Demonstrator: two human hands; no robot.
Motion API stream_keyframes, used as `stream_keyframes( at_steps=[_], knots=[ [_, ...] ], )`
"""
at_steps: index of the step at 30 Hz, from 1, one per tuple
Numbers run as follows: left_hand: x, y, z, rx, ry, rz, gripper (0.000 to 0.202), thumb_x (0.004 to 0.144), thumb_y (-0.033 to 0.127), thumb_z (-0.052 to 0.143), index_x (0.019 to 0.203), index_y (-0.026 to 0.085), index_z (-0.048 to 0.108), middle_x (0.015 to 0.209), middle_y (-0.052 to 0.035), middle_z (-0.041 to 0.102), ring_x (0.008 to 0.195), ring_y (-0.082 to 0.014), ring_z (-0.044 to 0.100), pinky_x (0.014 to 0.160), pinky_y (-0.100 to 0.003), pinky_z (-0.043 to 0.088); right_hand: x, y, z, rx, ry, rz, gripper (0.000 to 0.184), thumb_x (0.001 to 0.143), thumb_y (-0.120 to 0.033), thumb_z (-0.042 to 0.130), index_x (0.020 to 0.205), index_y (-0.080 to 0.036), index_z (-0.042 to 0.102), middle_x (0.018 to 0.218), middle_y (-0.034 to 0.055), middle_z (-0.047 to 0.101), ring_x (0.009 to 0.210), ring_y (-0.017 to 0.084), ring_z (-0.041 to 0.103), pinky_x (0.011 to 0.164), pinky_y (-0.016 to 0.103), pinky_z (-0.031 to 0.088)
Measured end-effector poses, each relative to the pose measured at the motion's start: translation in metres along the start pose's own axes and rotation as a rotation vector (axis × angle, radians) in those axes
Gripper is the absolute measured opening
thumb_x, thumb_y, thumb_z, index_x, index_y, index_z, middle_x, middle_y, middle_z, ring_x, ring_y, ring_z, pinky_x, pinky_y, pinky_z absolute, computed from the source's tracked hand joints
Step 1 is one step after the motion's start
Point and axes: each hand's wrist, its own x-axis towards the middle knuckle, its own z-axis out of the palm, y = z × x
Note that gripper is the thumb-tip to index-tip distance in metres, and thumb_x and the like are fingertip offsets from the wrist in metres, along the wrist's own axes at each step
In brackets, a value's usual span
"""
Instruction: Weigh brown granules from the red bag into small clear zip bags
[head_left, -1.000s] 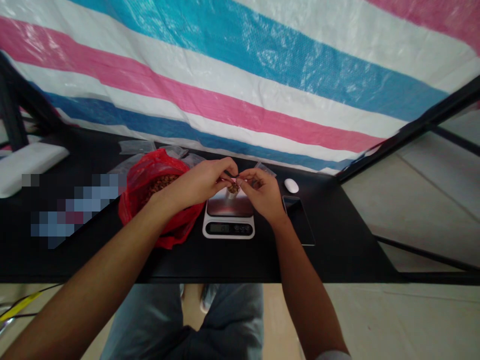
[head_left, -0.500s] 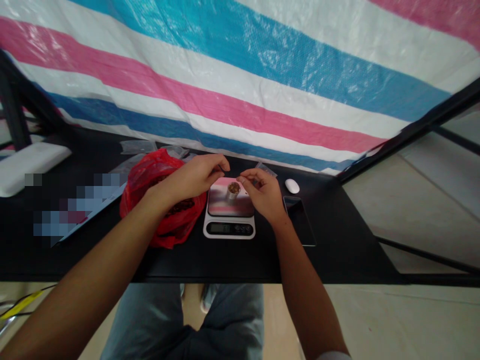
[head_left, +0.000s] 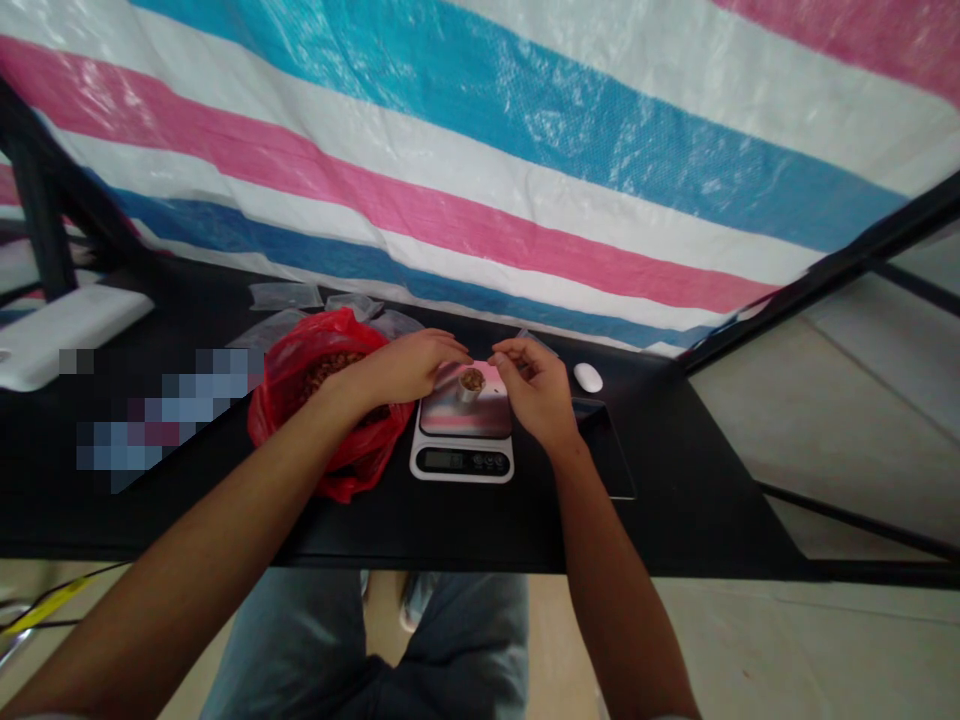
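A white digital kitchen scale (head_left: 426,447) with a shiny metal plate lies in front of me. On its plate stands a small metal cup (head_left: 469,394), filled to the top with brown pellets. My left hand (head_left: 421,366) hovers by the plate's back left, fingers bent and apart from the thumb, holding nothing I can see. Right of the cup, my right hand (head_left: 534,385) has thumb and forefinger pinched together; anything between them is too small to make out. Under my left forearm sits an open red plastic bag (head_left: 279,385) with more brown pellets (head_left: 324,372) in it.
A white mouse (head_left: 588,377) and a dark tablet-like slab (head_left: 611,450) lie to the right on the black table (head_left: 465,530). Clear plastic bags (head_left: 285,296) are behind the red bag. A white object (head_left: 82,325) stands far left. A striped sheet (head_left: 480,200) hangs behind.
My left hand has lowered and come closer to the cup and scale plate. My right hand stays pinched beside the cup. The whole view has shifted slightly.
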Motion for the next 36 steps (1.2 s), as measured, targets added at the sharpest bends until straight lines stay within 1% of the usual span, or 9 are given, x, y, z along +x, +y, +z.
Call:
stream_keyframes(
  at_steps=[2,6,11,14,17,23,26,30,36],
  knots=[
    [0.001,0.000,0.004,0.014,-0.002,0.012,0.038,0.097,0.011,0.047,0.116,0.018,0.079,0.123,-0.0103,0.079,0.121,-0.0239,0.069,0.115,-0.039,0.048,-0.001,-0.001,0.000,-0.012,0.001,0.002,0.017,0.091,-0.032,0.064,0.098,-0.020,0.073,0.094,0.0063,0.079,0.083,0.020,0.072,0.071,0.033,0.053],
    [0.003,-0.001,0.007,0.014,0.028,-0.105,0.034,0.102,0.028,0.053,0.123,0.017,0.076,0.121,-0.0123,0.079,0.114,-0.0242,0.073,0.104,-0.035,0.054,-0.002,-0.002,-0.001,-0.046,0.004,0.007,0.018,0.091,-0.033,0.064,0.098,-0.020,0.074,0.091,0.0058,0.078,0.080,0.019,0.070,0.065,0.032,0.048],
    [0.012,-0.005,0.005,-0.047,0.004,-0.221,0.042,0.094,0.029,0.064,0.133,0.014,0.071,0.132,-0.0130,0.075,0.118,-0.0256,0.072,0.101,-0.034,0.054,-0.002,-0.001,-0.001,-0.041,-0.017,0.004,0.019,0.091,-0.033,0.064,0.098,-0.020,0.074,0.091,0.0058,0.078,0.080,0.019,0.070,0.066,0.032,0.048],
    [0.018,-0.007,0.006,-0.071,-0.018,-0.217,0.041,0.089,0.029,0.069,0.127,0.016,0.074,0.126,-0.0102,0.078,0.112,-0.0250,0.073,0.099,-0.033,0.055,-0.001,-0.002,-0.002,-0.053,-0.019,0.005,0.018,0.091,-0.033,0.063,0.098,-0.020,0.074,0.091,0.0060,0.078,0.081,0.019,0.070,0.068,0.032,0.050],
    [0.021,-0.011,0.009,-0.109,-0.010,-0.201,0.033,0.092,0.027,0.065,0.121,0.016,0.077,0.121,-0.0083,0.080,0.108,-0.0232,0.074,0.097,-0.032,0.055,-0.001,-0.002,-0.002,-0.055,-0.016,0.004,0.018,0.091,-0.033,0.064,0.097,-0.020,0.074,0.092,0.0060,0.078,0.081,0.020,0.071,0.069,0.033,0.051],
    [0.019,-0.016,0.011,-0.098,0.027,-0.231,0.031,0.097,0.029,0.061,0.120,0.017,0.077,0.119,-0.0086,0.080,0.110,-0.0239,0.074,0.099,-0.034,0.054,-0.001,-0.001,-0.002,-0.044,-0.027,-0.009,0.018,0.092,-0.034,0.063,0.098,-0.020,0.074,0.093,0.0061,0.079,0.082,0.020,0.071,0.072,0.033,0.053],
    [0.019,-0.015,0.010,-0.060,0.038,-0.194,0.032,0.097,0.032,0.063,0.119,0.016,0.078,0.119,-0.0111,0.078,0.108,-0.0243,0.073,0.097,-0.034,0.055,-0.002,-0.001,-0.002,-0.044,-0.031,-0.003,0.018,0.092,-0.034,0.063,0.097,-0.021,0.074,0.092,0.0058,0.078,0.081,0.020,0.071,0.072,0.033,0.053],
    [0.022,-0.015,0.011,-0.053,0.045,-0.150,0.022,0.095,0.027,0.064,0.105,0.017,0.081,0.111,-0.0097,0.076,0.102,-0.0221,0.073,0.094,-0.032,0.055,-0.002,-0.002,-0.002,-0.049,-0.019,0.002,0.018,0.091,-0.035,0.064,0.097,-0.021,0.074,0.092,0.0057,0.078,0.081,0.020,0.071,0.072,0.033,0.054],
    [0.016,0.001,-0.003,-0.133,0.175,-0.133,0.021,0.096,0.026,0.061,0.099,0.017,0.080,0.103,-0.0067,0.077,0.096,-0.0199,0.071,0.092,-0.031,0.053,-0.001,-0.004,-0.003,-0.075,-0.005,-0.010,0.019,0.092,-0.034,0.063,0.096,-0.020,0.075,0.091,0.0057,0.079,0.080,0.019,0.070,0.073,0.033,0.055]
  ],
)
